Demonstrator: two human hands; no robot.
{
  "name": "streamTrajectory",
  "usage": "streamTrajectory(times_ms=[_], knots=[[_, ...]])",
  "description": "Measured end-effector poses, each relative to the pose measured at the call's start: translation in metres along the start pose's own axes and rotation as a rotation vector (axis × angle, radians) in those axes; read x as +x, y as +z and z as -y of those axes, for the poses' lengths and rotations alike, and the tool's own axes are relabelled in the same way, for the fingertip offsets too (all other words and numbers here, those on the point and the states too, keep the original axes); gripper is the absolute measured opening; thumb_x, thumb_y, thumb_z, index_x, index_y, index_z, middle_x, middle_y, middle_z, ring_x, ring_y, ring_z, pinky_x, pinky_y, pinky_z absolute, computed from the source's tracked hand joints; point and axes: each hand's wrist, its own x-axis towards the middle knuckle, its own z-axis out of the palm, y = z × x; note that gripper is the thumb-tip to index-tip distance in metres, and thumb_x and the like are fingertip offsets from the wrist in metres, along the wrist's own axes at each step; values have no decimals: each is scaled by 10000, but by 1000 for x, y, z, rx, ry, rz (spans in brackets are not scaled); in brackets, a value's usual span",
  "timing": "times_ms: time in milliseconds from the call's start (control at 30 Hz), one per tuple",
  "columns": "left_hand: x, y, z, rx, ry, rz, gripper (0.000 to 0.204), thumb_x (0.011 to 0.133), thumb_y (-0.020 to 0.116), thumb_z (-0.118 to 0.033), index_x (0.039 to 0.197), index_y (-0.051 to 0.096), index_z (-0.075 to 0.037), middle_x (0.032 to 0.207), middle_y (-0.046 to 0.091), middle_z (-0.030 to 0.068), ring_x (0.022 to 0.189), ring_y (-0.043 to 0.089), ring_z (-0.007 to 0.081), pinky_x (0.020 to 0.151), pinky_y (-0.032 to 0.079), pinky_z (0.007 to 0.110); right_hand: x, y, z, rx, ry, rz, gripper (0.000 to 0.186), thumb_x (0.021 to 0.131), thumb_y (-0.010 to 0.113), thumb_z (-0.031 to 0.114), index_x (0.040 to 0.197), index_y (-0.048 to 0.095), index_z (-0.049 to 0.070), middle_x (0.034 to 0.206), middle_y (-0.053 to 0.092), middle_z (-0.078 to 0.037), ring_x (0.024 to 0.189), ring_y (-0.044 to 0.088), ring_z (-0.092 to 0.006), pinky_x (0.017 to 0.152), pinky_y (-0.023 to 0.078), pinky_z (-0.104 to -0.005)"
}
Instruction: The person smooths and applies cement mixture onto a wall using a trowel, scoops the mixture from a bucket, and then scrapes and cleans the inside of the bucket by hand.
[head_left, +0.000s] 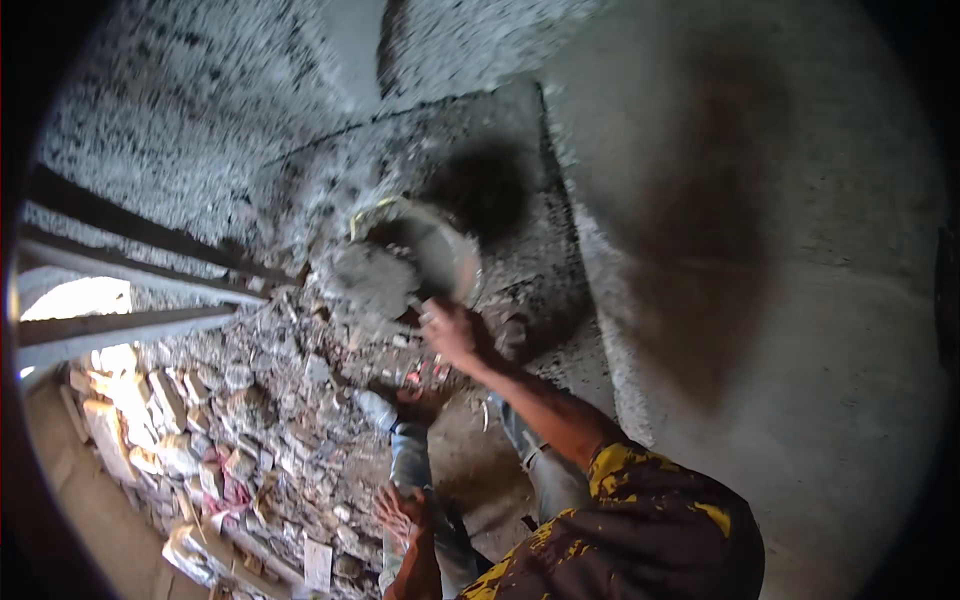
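My right hand [450, 330] is closed around the dark handle of what looks like a trowel [372, 290], blurred by motion. Its blade seems heaped with wet grey mortar, so its outline is hard to make out. Directly beyond that hand a round bucket [447, 258] with a yellowish rim stands tilted, partly covered by the load. My left hand [400, 515] lies with fingers spread by my knee and holds nothing. Below the bucket are my legs in worn blue jeans [410, 460].
Rubble and broken bricks [180, 430] cover the ground at the left. Several long beams [140, 265] slant in from the left edge. A rough grey wall [200, 120] rises at the far side, and a smooth plastered surface [820, 300] fills the right.
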Motion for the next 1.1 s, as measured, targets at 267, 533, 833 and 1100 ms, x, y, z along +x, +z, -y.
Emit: streamTrajectory(times_ms=[267, 533, 833, 1100], knots=[[-3, 8, -26, 179, -48, 54, 622, 787, 525, -530, 1302, 501, -182, 1371, 459, 105, 1318, 337, 315, 1075, 198, 537, 63, -99, 85, 938, -314, 844, 254, 909, 515, 281, 920, 579, 36, 644, 558, -35, 557, 563, -158, 485, 476, -308], [-9, 34, -14, 167, 61, -13, 655, 786, 535, -476, 1365, 416, -192, 1421, 381, 103, 1300, 358, 307, 1061, 240, 495, 209, -374, -207, 431, 729, -272, 272, 925, 531, 312, 965, 584, 48, 722, 485, 43, 591, 435, -69, 511, 381, -243], [-3, -34, -48, 128, 22, 46, 615, 749, 599, -478, 1258, 533, -140, 1338, 477, 128, 1285, 367, 308, 1087, 211, 457, -10, -233, -85, -144, 144, 175, 192, 835, 537, 170, 898, 554, -11, 880, 559, -192, 789, 573, -397, 731, 465, -479], [5, -26, -14, 56, -27, 178, 617, 774, 573, -397, 1305, 483, -96, 1416, 379, 143, 1348, 271, 335, 1120, 112, 494, 72, 79, -104, -565, 68, 159, 178, 810, 569, 172, 885, 594, 13, 844, 593, -205, 829, 617, -349, 701, 508, -448]])
